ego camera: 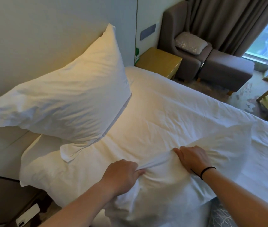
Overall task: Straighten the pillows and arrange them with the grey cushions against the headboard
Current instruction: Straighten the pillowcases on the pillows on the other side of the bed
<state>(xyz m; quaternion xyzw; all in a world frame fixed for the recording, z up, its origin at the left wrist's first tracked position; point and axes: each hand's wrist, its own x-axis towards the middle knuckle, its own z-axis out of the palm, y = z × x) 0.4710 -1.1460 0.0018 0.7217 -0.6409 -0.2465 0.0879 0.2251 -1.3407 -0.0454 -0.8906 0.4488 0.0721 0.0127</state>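
Soft, light white cotton pillow (146, 185) lying flat at near edge of white-sheeted bed (187, 102), cover fabric bunched in curled fingers of left hand (123, 175) and right hand (191, 157); limp, best gripped at corners.

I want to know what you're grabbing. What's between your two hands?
In the head view, a bunched ridge of white pillowcase runs between the left hand and the right hand. Both pinch that fabric on the lying pillow; nothing else lies there.
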